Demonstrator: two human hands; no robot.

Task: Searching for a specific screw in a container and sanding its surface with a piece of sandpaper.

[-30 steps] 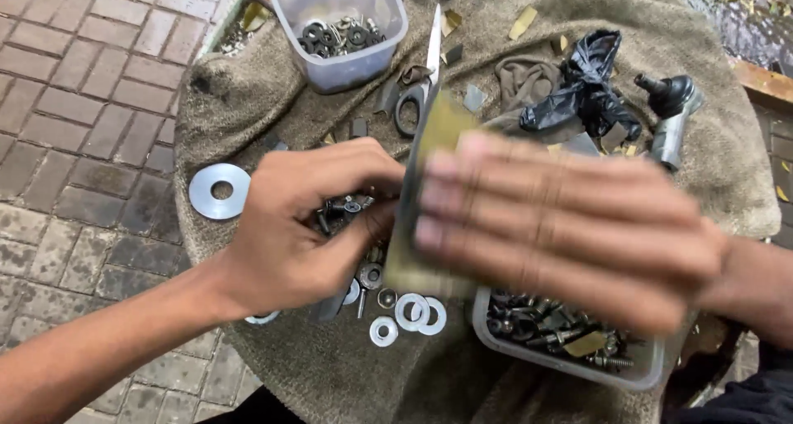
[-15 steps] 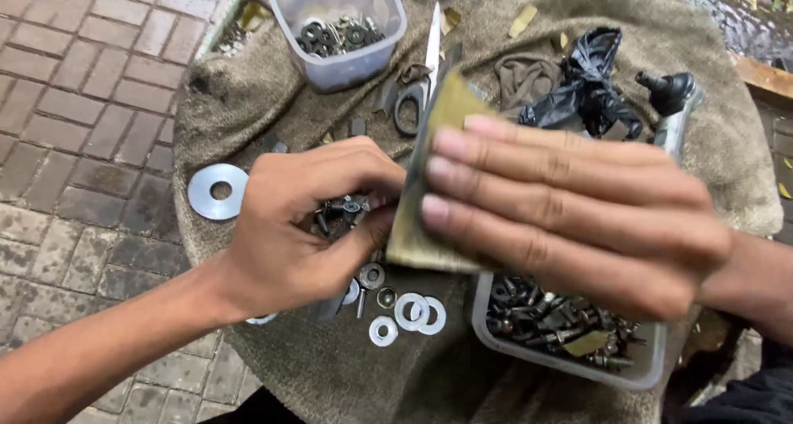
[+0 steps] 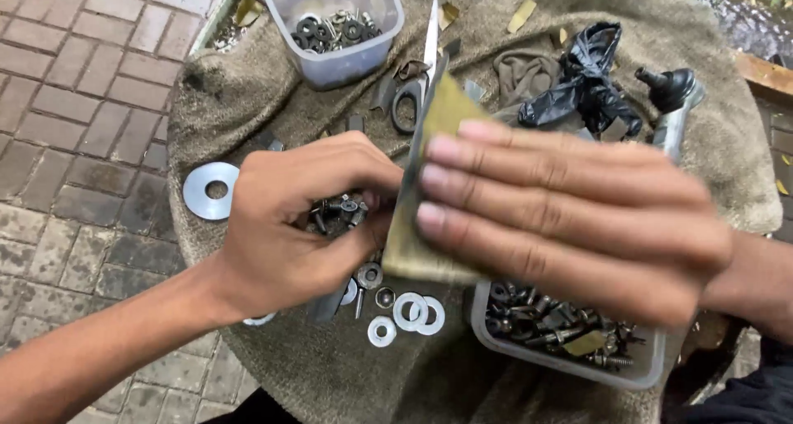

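On the cloth (image 3: 273, 102): it kept loose hardware from rolling off.
Right hand (image 3: 570, 222): lay flat, fingers straight, pressing a yellowish card (image 3: 429, 176) upright as a barrier.
Left hand (image 3: 293, 226): curled closed around small bolts (image 3: 337, 213) beside the card.
Washers (image 3: 413, 312): lay just below.

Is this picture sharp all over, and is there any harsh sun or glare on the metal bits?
Head view: soft, even daylight, no hard shadows; the big washer shines only dully. The right hand, close to the lens, looks oversized and slightly soft at its fingertips, as does the left hand; the towel and clear tub behind stay fairly crisp.
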